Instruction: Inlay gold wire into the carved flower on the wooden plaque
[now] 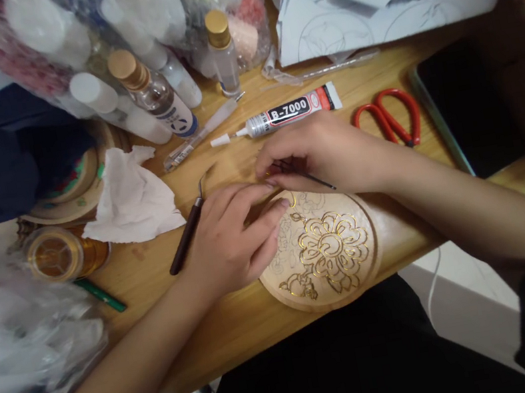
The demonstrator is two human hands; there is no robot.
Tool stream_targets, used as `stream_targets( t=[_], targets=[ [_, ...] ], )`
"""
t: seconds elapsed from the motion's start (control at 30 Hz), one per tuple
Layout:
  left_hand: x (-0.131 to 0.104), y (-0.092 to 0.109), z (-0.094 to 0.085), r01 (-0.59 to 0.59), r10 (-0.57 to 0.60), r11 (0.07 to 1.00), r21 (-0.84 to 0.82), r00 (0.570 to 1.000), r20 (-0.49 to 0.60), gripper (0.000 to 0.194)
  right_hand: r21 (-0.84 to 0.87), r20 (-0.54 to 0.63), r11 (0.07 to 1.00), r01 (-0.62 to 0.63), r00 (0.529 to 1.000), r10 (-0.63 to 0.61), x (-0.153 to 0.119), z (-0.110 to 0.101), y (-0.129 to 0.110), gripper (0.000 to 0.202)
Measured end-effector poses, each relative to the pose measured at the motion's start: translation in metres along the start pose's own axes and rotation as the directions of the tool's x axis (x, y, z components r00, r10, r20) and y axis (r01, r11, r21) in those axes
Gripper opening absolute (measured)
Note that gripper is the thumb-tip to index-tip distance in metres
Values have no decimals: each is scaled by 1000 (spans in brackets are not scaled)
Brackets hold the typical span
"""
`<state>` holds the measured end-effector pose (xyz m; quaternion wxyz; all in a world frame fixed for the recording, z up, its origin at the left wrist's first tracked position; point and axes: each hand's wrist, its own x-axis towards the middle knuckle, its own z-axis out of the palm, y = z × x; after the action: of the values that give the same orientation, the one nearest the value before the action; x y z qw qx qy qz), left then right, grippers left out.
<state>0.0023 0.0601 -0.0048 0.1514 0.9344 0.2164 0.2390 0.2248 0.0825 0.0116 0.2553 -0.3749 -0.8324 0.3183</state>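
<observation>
A round wooden board (375, 243) lies at the table's front edge, with a flower outlined in raised gold wire (331, 245) and fainter drawn lines beside it. My left hand (234, 239) rests over the board's upper left, its fingertips drawn together; what they pinch, if anything, is hidden. Just above the board, my right hand (330, 150) is closed around a thin dark tool (318, 181), whose far end is covered by the fingers. The fingertips of both hands meet near a small curl of gold wire (292, 200). Beside my left hand lies a dark-handled bent-tip tool (191, 226).
Behind my hands lie a B-7000 glue tube (288, 110), a clear pen (210, 128) and red-handled scissors (394, 119). Bottles (159, 99) and bagged supplies stand farther back. A crumpled tissue (135, 195) and amber tape roll (66, 253) are left; a phone (467, 106) is right.
</observation>
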Motion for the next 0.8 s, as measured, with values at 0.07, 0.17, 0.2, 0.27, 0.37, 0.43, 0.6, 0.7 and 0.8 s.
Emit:
stream_targets(
  t=[0.07, 0.17, 0.2, 0.27, 0.37, 0.43, 0.6, 0.7, 0.8],
  targets=[
    [0, 0, 0, -10, 10, 1000, -5, 1000, 9, 31, -4, -4, 1000, 2, 1000, -2, 0, 0, 0, 8],
    [1, 1, -1, -31, 31, 1000, -3, 999, 23, 31, -6, -18, 1000, 12, 1000, -12, 0, 0, 1, 9],
    [1, 1, -1, -36, 36, 999, 1, 999, 29, 31, -6, -19, 1000, 13, 1000, -13, 0, 1, 1, 9],
    [1, 1, -1, -40, 40, 999, 6, 998, 40, 32, -8, -14, 1000, 8, 1000, -8, 0, 1, 1, 10],
    [1, 1, -1, -39, 38, 999, 11, 999, 37, 32, -13, -8, 1000, -7, 1000, 7, 0, 0, 0, 10],
    [1, 1, -1, -35, 34, 999, 9, 999, 22, 33, -10, -3, 1000, -9, 1000, 9, 0, 0, 0, 9],
    [0, 1, -1, -26, 26, 1000, 4, 1000, -5, 34, -5, -2, 1000, -16, 1000, 16, 0, 0, -1, 11],
    [0, 1, -1, -17, 17, 1000, 5, 1000, -6, 33, -6, -10, 1000, -4, 1000, 4, 0, 1, -1, 13],
    [-1, 1, -1, -5, 5, 1000, 6, 1000, -16, 33, -6, -12, 1000, -11, 1000, 11, 0, 1, -1, 13]
  ],
)
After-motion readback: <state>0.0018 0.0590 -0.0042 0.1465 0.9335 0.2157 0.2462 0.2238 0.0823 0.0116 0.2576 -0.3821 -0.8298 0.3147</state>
